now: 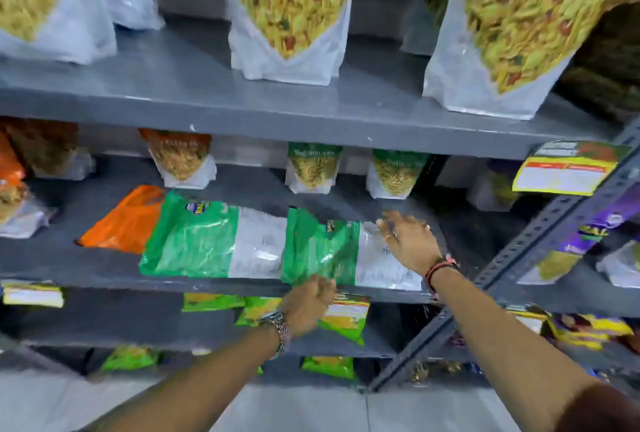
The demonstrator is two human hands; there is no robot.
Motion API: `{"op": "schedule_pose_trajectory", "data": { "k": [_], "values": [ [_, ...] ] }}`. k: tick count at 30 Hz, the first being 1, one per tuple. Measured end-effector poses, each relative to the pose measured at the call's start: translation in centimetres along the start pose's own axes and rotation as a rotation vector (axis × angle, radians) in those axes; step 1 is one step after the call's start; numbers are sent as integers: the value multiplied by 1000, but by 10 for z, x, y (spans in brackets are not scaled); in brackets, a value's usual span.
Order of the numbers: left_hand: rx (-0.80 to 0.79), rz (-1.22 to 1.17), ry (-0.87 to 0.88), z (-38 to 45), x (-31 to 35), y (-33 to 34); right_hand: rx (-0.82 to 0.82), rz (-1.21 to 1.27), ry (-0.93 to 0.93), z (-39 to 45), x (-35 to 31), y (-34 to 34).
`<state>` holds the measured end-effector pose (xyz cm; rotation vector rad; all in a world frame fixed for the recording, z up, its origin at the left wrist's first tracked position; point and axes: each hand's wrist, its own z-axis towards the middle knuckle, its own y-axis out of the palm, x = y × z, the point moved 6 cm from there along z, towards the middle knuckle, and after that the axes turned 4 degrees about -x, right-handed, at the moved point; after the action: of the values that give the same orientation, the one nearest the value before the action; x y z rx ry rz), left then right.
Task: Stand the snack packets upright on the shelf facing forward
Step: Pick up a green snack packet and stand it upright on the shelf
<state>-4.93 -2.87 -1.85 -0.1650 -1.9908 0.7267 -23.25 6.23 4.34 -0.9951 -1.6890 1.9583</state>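
Our left hand (308, 303) pinches the flat green packet (322, 251); our right hand (408, 241) lies spread on it; another green packet (207, 241) touches at nine o'clock.

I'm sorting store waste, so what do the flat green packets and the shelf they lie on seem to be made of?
Green packets: thin glossy plastic film, judging by the crinkles, bright glare and clear lower panels. Shelf: probably grey-painted metal, smooth with a dull sheen; the perforated upright suggests steel racking.
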Motion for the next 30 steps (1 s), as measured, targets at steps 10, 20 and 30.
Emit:
{"op": "schedule_pose_trajectory", "data": {
  "k": [10,20,30],
  "values": [
    [180,-1124,-398,45,-40,39,-550,262,115,108,22,63],
    [655,-1196,-245,42,-36,23,-546,634,166,108,46,80],
    [592,-944,191,62,66,-72,-165,1147,268,76,88,5]
  ]
}}
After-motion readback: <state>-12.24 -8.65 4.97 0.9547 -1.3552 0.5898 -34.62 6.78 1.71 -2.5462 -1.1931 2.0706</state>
